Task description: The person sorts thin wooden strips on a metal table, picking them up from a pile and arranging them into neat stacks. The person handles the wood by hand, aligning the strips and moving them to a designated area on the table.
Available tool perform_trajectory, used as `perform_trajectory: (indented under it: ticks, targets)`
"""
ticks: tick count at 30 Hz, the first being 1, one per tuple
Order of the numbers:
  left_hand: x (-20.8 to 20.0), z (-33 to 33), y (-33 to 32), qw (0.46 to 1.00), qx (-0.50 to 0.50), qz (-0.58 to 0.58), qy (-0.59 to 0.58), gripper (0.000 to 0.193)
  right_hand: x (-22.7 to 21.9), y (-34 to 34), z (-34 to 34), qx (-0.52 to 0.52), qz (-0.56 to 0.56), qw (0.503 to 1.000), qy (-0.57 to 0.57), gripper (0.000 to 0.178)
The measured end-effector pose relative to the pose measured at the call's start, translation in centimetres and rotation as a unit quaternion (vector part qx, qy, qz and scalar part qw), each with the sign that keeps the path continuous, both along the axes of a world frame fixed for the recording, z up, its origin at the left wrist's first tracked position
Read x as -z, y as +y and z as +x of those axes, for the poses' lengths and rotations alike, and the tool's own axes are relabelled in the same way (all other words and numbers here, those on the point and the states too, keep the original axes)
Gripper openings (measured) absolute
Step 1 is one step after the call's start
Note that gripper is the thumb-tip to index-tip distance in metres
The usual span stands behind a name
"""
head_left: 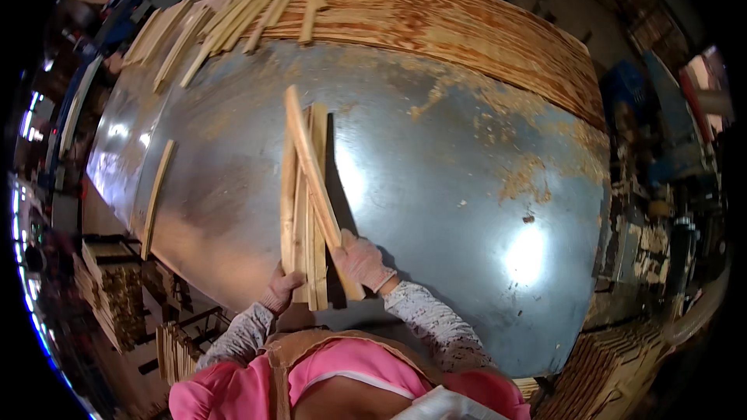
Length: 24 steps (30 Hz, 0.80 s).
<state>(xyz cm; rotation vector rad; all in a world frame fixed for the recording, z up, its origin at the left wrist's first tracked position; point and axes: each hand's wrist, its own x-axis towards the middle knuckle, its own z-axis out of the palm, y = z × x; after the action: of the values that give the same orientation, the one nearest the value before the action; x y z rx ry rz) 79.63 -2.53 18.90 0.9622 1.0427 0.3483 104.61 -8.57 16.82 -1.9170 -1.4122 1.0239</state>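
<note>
In front of me, at the near side of a metal-topped table (420,163), lies a small bundle of long wooden strips (317,202). My left hand (283,289), in a light glove, is closed on the near left end of the bundle, thumb on top. One strip (305,144) slants across the top of the others, its far end leaning left. My right hand (362,261), gloved too, is wrapped round this slanting strip near its close end. The fingers under the wood are partly hidden.
Several loose strips (253,12) lie in a heap at the far left, partly on a plywood sheet (467,23). A single strip (158,198) rests near the left edge. Sawdust (525,179) is scattered rightward. Stacked wood (607,373) stands at lower right, more stacks (117,295) at left.
</note>
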Motion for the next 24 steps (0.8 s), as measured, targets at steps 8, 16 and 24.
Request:
perform_trajectory:
  ticks: [8, 16, 24]
  targets:
    - [3.4, -16.1, -3.0, 0.984, -0.142, -0.067, 0.087, 0.058, -1.8, 18.8, 3.1, -0.054, -0.053, 0.993, -0.091, 0.032]
    - [4.1, -18.0, -2.4, 0.984, -0.12, -0.113, 0.062, 0.073, 2.9, 0.1, 30.0, -0.011, -0.014, 0.881, -0.472, 0.03]
    - [4.3, -13.4, -0.6, 0.978, -0.074, -0.007, 0.194, 0.066, -2.3, -31.1, 48.6, 0.552, -0.263, 0.743, -0.271, 0.036]
